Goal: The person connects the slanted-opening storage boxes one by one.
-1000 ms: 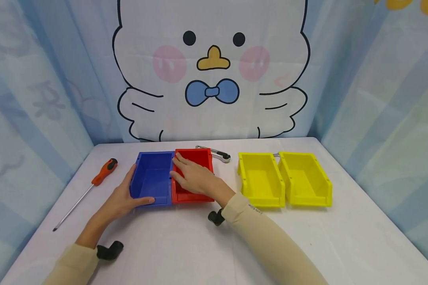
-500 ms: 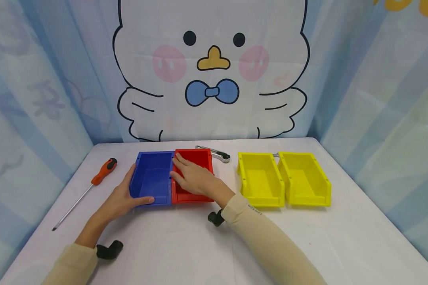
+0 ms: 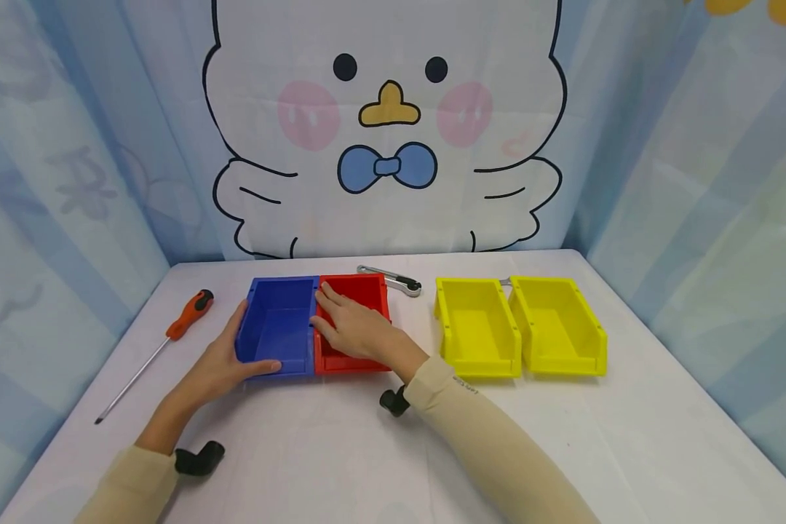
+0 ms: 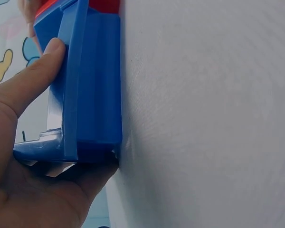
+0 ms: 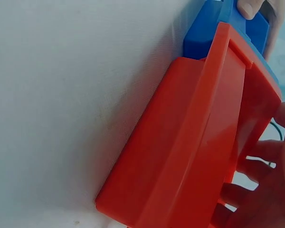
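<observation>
A blue storage bin (image 3: 282,327) and a red storage bin (image 3: 360,291) stand side by side on the white table, their side walls touching. My left hand (image 3: 219,364) holds the blue bin at its near left corner. In the left wrist view the thumb (image 4: 38,73) lies on the front rim, and the other fingers pass along the outer side. Over the red bin reaches my right hand (image 3: 356,327). Its fairly straight fingers rest at the wall shared with the blue bin; the right wrist view shows them partly hidden behind the red bin (image 5: 194,142).
Two yellow bins (image 3: 478,327) stand to the right, with a bit of metal (image 3: 505,282) showing behind them. A ratchet wrench (image 3: 393,280) lies behind the red bin. An orange-handled screwdriver (image 3: 186,316) lies at the left. A patterned curtain (image 3: 393,211) hangs at the back.
</observation>
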Demonstrator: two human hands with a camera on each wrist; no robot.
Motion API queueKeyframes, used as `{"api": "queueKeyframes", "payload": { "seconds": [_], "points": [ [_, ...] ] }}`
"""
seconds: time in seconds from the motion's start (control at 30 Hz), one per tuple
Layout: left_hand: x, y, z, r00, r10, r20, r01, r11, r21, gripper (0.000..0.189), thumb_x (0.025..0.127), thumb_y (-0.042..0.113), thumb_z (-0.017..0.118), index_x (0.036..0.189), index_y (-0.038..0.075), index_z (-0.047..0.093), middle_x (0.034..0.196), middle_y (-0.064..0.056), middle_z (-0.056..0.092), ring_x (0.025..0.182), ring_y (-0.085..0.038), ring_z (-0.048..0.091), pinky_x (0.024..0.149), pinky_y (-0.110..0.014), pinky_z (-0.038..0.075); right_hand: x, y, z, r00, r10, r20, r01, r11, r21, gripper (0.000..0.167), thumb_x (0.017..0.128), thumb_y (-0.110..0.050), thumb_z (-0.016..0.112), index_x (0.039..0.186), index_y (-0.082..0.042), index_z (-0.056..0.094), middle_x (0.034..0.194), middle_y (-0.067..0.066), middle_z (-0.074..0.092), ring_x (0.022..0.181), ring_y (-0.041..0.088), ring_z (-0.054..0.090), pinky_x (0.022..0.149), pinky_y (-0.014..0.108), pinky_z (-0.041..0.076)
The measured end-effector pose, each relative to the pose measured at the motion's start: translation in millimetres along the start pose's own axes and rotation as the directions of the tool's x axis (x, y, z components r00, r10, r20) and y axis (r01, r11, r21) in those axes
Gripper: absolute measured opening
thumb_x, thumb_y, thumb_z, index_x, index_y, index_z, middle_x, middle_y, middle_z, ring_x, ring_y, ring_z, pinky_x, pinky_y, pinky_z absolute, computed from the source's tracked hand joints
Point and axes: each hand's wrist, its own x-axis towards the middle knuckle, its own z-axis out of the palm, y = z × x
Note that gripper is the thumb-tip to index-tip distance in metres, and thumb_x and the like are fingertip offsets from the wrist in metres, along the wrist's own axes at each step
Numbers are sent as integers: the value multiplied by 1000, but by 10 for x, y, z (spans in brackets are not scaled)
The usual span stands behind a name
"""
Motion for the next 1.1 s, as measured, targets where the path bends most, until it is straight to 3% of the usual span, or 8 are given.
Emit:
{"api": "queueKeyframes", "payload": {
  "seconds": [0.37, 0.67, 0.93, 1.1],
  "points": [
    [-2, -13, -2, 1000, 4, 0, -4, 1000, 13, 136, 87, 51, 85, 169, 12, -16, 174, -34, 5, 154, -65, 19, 118, -81, 29, 9, -46, -41, 1000, 14, 21, -12, 998, -60, 69, 112, -53, 37, 170, -20, 23, 181, 1, 15, 165, 25, 27, 129, 47, 38],
    [42, 52, -25, 999, 38, -7, -37, 996, 78, 133, 87, 53, 83, 169, 3, -10, 173, -36, 11, 154, -63, 23, 118, -79, 31, -69, -57, -254, 999, 1, 37, 5, 988, -154, 68, 110, -54, 45, 167, -19, 34, 177, 5, 29, 165, 31, 28, 134, 46, 30],
    [27, 279, -30, 985, 108, -135, -75, 970, 231, 109, 96, 51, 73, 168, -3, 12, 173, -36, 8, 158, -61, 16, 119, -81, 25, -351, 172, -485, 998, 16, -53, -21, 996, -87, 68, 108, -46, 57, 166, -20, 37, 176, 4, 33, 165, 26, 29, 128, 50, 40],
    [-6, 439, 53, 966, 192, -174, -135, 945, 297, 93, 99, 44, 72, 166, -2, 26, 173, -31, 20, 158, -57, 23, 121, -77, 30, -595, 461, -594, 990, 35, -134, -45, 996, -72, 67, 106, -40, 63, 165, -17, 40, 173, 7, 39, 163, 30, 33, 126, 52, 42]
  ]
}}
